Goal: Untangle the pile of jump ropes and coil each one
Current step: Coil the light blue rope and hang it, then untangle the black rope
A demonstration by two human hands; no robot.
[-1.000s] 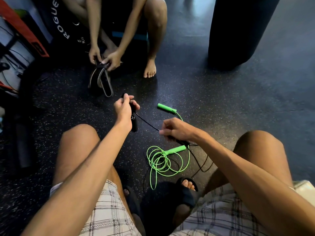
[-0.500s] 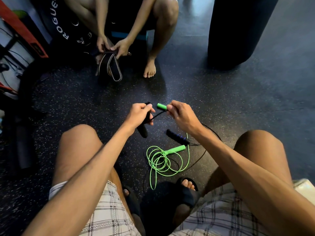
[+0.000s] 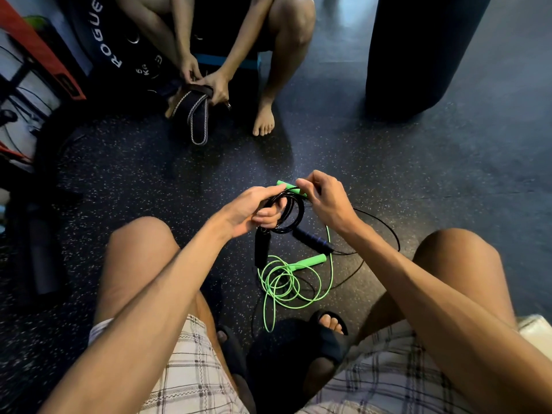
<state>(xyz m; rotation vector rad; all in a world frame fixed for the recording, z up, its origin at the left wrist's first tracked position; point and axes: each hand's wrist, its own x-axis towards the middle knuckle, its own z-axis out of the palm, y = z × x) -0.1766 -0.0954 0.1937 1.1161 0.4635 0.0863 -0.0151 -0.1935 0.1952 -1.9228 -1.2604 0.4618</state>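
Note:
My left hand (image 3: pixel 257 209) grips a small coil of the black jump rope (image 3: pixel 294 212), and one black handle (image 3: pixel 262 249) hangs below it. My right hand (image 3: pixel 324 198) pinches the black cord at the top of the coil. The other black handle (image 3: pixel 312 241) lies on the floor, its cord trailing in a loop to the right. A green jump rope (image 3: pixel 286 283) lies loosely coiled between my knees, one green handle (image 3: pixel 310 260) beside it and the other (image 3: pixel 288 187) partly hidden behind my hands.
Another person sits opposite me, both hands on a dark lifting belt (image 3: pixel 194 115), a bare foot (image 3: pixel 264 119) on the speckled rubber floor. A black punching bag (image 3: pixel 418 52) stands at the back right. Weight plates (image 3: pixel 113 46) lean at the back left. My sandalled feet (image 3: pixel 325 333) sit below the green rope.
My hands came together from about a handspan apart. Several loops of black cord now sit in my left hand. The person opposite lifted the belt.

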